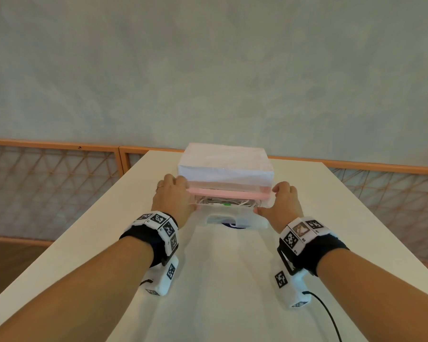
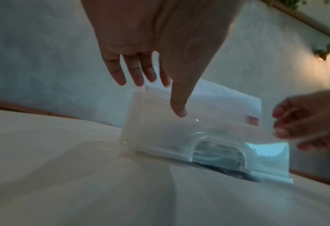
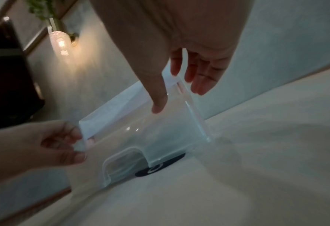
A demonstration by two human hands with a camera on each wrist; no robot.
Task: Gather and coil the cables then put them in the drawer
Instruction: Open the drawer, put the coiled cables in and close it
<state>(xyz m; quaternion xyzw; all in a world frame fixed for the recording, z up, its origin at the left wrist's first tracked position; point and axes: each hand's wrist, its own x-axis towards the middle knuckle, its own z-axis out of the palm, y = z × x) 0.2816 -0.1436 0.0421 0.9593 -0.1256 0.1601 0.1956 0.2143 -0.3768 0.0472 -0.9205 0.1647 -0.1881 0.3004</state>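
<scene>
A small white drawer unit [image 1: 225, 164] stands on the table, far centre. Its clear plastic drawer [image 1: 232, 218] with a pink rim [image 1: 225, 193] is pulled partly out towards me. Coiled white cables [image 1: 223, 201] lie inside it. My left hand [image 1: 173, 193] is at the drawer's left corner, fingers straight beside the unit, thumb [image 2: 177, 107] pressing the clear front [image 2: 160, 137]. My right hand [image 1: 282, 201] mirrors it at the right corner, thumb [image 3: 158, 104] on the front [image 3: 150, 137], fingers loose along the side.
A white cloth [image 1: 220, 280] covers the table, with a dark round mark [image 1: 232, 226] under the drawer front. A wooden lattice railing [image 1: 47, 164] runs behind the table. The table edges fall away left and right. A lit wall lamp [image 3: 60, 42] hangs on the grey wall.
</scene>
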